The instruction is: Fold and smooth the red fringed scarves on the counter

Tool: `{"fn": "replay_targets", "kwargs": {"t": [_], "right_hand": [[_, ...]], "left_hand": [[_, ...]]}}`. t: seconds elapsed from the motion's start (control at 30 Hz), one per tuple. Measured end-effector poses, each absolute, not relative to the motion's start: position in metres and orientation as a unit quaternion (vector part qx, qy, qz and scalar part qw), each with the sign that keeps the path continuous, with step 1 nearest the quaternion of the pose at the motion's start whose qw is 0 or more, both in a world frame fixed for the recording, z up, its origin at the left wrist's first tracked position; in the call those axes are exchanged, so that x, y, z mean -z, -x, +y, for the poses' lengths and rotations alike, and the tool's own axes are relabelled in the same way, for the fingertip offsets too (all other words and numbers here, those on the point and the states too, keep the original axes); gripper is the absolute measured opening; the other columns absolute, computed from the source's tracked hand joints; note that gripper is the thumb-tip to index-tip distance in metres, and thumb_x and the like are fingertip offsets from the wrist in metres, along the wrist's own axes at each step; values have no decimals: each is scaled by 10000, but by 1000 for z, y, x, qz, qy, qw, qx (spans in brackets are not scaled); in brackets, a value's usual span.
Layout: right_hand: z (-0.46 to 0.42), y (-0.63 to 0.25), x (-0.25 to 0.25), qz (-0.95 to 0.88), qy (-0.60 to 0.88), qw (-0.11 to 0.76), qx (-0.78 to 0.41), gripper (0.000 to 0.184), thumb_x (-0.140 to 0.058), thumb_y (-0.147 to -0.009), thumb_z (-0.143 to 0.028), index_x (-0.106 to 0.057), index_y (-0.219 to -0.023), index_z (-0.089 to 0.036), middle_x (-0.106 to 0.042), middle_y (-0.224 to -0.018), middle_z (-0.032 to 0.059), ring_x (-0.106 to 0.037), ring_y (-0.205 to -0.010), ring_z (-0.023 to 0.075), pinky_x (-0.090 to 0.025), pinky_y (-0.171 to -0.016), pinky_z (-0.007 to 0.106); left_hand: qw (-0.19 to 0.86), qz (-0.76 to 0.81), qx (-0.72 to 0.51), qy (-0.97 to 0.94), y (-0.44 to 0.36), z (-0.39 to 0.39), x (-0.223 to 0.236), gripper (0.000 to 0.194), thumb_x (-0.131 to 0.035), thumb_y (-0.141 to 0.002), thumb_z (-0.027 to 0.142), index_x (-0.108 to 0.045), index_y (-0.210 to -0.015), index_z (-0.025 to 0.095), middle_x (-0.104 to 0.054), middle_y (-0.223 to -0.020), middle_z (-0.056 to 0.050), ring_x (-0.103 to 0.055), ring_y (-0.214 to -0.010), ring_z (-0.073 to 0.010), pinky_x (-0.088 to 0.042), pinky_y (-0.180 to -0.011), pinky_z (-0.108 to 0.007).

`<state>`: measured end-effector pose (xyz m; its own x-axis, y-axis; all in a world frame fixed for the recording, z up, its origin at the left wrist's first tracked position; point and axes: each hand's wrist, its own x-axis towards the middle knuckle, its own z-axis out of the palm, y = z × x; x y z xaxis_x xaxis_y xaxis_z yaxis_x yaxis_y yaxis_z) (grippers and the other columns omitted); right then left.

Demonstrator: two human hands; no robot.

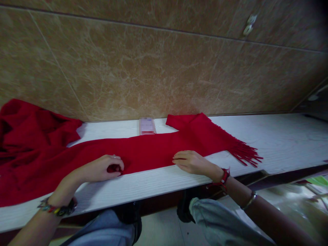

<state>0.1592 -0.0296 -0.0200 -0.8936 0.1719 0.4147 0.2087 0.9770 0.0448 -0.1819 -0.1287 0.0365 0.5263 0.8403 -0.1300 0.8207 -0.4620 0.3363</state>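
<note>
A long red scarf [151,150] lies spread along the white shelf, its fringed end [243,150] on the right and one corner folded over at the back. Its left part is a crumpled heap [33,126] against the wall. My left hand [107,167] is curled at the scarf's near edge, thumb and fingers closed on the cloth. My right hand [193,162] rests farther right on the same edge, fingers stretched out over the fabric; its thumb is hidden. Behind the scarf lies a small pale packet or card [147,126], its print blurred.
The white wood-grain shelf [282,136] runs along a brown marbled tile wall [143,68]. A white fixture [249,25] is on the wall at upper right. My knees are below the shelf's front edge. Shiny clear plastic [294,205] is at lower right.
</note>
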Motion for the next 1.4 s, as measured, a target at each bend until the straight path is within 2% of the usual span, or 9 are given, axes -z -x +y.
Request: {"fn": "replay_targets", "kwargs": {"t": [0.1, 0.23, 0.33, 0.43, 0.6, 0.87, 1.03, 1.13, 1.4], "right_hand": [[-33, -159, 18, -973, 109, 203, 26, 254, -418, -858, -221, -627, -989, -160, -640, -977, 72, -565, -922, 164, -459, -833, 310], [-37, -155, 15, -974, 133, 182, -6, 300, -423, -857, -248, -572, -1106, -173, -590, -1112, 78, -508, -1051, 179, -406, -918, 343], [-38, -151, 12, -979, 153, 131, -36, 411, -413, -864, -319, -438, -1249, -176, -455, -1281, 86, -377, -1194, 190, -312, -1000, 370], [-36, -150, 10, -979, 179, 74, -58, 516, -360, -876, -402, -284, -1336, -182, -330, -1369, 80, -246, -1270, 197, -202, -1048, 405], [-30, -164, 11, -971, 226, 34, -70, 585, -285, -878, -470, -174, -1368, -171, -236, -1408, 80, -150, -1300, 208, -137, -1056, 432], [-25, -176, 8, -964, 249, 40, -85, 633, -295, -860, -508, -162, -1370, -159, -220, -1411, 103, -135, -1303, 207, -125, -1056, 430], [-26, -163, 8, -962, 254, 51, -81, 658, -291, -849, -530, -177, -1367, -140, -216, -1409, 118, -125, -1305, 213, -133, -1054, 436], [-23, -162, 11, -960, 267, 44, -68, 649, -269, -856, -528, -185, -1366, -135, -223, -1405, 127, -140, -1301, 216, -159, -1049, 432], [-5, -174, 11, -939, 335, 79, 26, 499, -266, -898, -348, -289, -1323, -89, -276, -1375, 169, -212, -1279, 256, -231, -1008, 495]], "left_hand": [[157, 502, -31, -850, 179, -126, -32, 255, -428, -825, 355, -621, -792, 192, -592, -753, -4, -543, -692, -112, -424, -674, -203], [60, 507, -75, -857, 156, -116, -19, 289, -393, -851, 342, -616, -958, 192, -568, -1021, -70, -524, -941, -164, -395, -864, -290], [7, 498, -76, -864, 125, -107, -6, 358, -395, -855, 363, -526, -1147, 203, -438, -1268, -102, -384, -1168, -221, -310, -972, -371], [16, 510, -42, -859, 99, -102, 4, 484, -339, -867, 423, -354, -1296, 200, -281, -1393, -103, -218, -1278, -244, -233, -1017, -416], [79, 525, 22, -847, 95, -101, 9, 518, -256, -878, 460, -224, -1347, 242, -193, -1422, -68, -150, -1301, -239, -163, -1034, -454], [80, 529, 11, -845, 102, -98, 8, 501, -269, -873, 465, -250, -1335, 272, -212, -1416, -57, -168, -1297, -239, -175, -1028, -458], [-8, 514, -56, -856, 70, -72, 10, 478, -288, -879, 377, -319, -1315, 184, -180, -1423, -100, -154, -1299, -241, -196, -1032, -423], [-7, 526, -54, -849, 51, -60, 15, 500, -283, -872, 357, -320, -1312, 123, -223, -1405, -125, -193, -1290, -226, -213, -1034, -398], [35, 565, -44, -823, 53, -61, 27, 567, -256, -859, 427, -281, -1331, 114, -259, -1392, -107, -218, -1284, -227, -204, -1037, -409]]}}
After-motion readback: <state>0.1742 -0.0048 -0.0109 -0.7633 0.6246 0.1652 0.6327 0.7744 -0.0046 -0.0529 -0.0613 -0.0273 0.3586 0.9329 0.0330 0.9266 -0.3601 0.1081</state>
